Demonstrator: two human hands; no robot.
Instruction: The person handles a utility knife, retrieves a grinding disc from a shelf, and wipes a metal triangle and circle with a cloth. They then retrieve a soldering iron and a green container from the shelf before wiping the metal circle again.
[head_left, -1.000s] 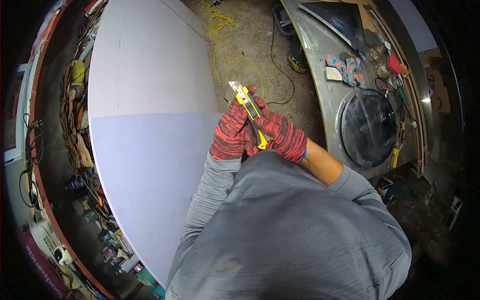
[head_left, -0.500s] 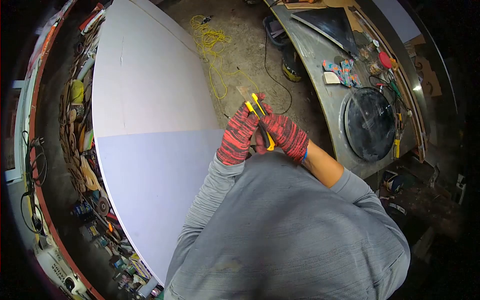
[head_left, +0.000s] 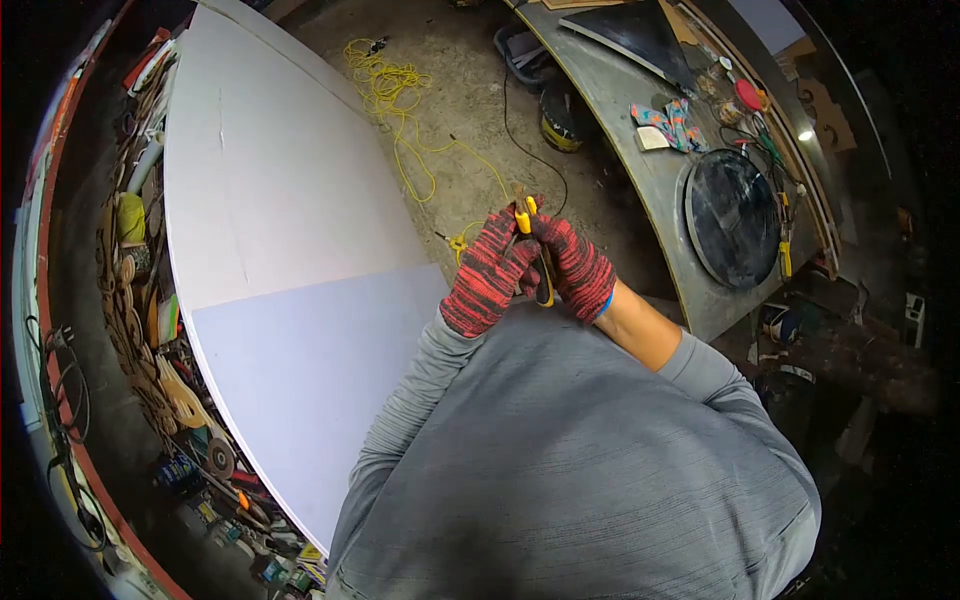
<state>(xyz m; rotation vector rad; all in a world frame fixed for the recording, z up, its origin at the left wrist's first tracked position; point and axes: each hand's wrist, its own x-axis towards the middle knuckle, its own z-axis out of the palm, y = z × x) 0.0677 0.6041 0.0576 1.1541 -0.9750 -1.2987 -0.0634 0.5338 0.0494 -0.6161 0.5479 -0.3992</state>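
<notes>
Both my hands wear red and black knitted gloves and meet in front of my chest. My left hand [head_left: 492, 278] is closed around a yellow and black hand tool [head_left: 543, 284], which looks like pliers. My right hand [head_left: 574, 262] is closed on the same tool from the other side. The tool's yellow parts and its metal tip stick up above my fingers; its black and yellow handle shows between my palms. The fingers hide much of it, and any small piece at its tip is too blurred to make out.
A large pale board [head_left: 290, 180] lies at the left, beside cluttered shelves [head_left: 150, 300]. At the right a metal workbench [head_left: 640, 170] holds a round black disc [head_left: 733, 220], patterned gloves [head_left: 675, 125] and a dark triangular piece [head_left: 640, 40]. Yellow cord [head_left: 395, 85] lies on the floor.
The tool has turned more upright between my hands, and its tip now looks narrower. My left fingers have shifted around it. The surroundings have moved slightly left and up in view.
</notes>
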